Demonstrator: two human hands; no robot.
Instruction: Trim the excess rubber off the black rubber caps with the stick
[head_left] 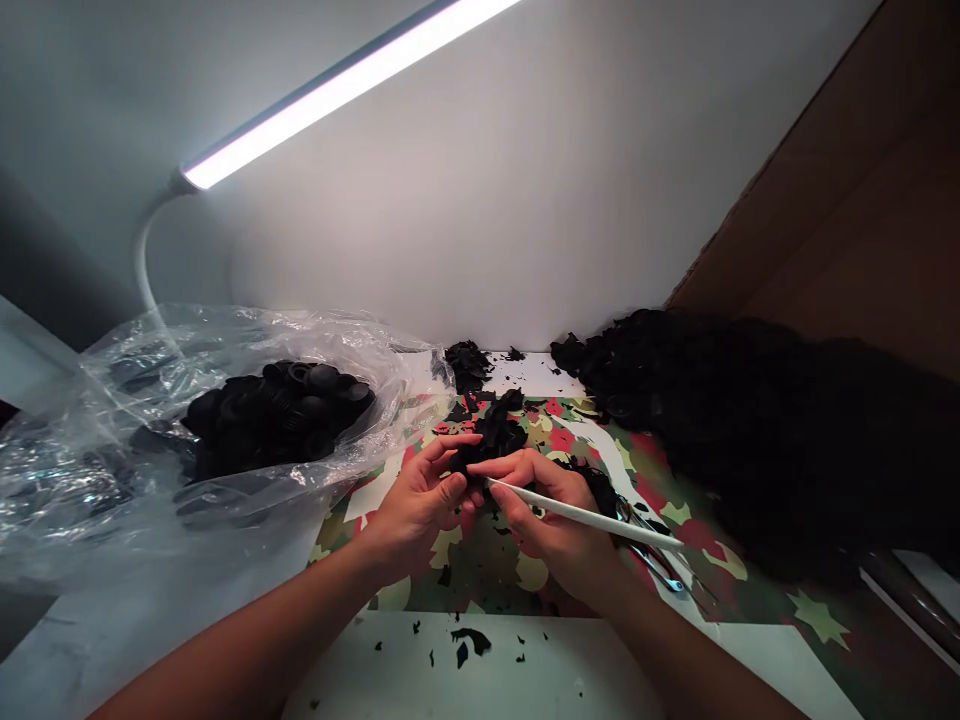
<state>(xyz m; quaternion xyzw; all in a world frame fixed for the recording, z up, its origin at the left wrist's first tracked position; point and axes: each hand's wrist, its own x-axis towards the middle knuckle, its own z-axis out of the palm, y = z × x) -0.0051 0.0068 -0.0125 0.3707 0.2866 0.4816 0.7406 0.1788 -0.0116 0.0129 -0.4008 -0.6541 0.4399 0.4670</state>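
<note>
Over the middle of the table, my left hand [420,500] is closed around a small black rubber-like part [459,462], mostly covered by my fingers. My right hand [559,505] grips a slim white pen-like tool [607,520], its tip at the black part and its long end slanting toward the lower right. The tip itself is too small to make out. Just beyond my fingers lies a heap of thin black trimmings [502,425]. Under both hands spreads a camouflage-patterned sheet [401,590] with black scraps on it.
Round black parts [277,410] fill a clear plastic bag [247,340] at left. A large black pile [750,430] covers the right side, beside a cardboard panel [840,200]. Metal tools [660,570] lie near my right wrist. A lit lamp [337,95] hangs above.
</note>
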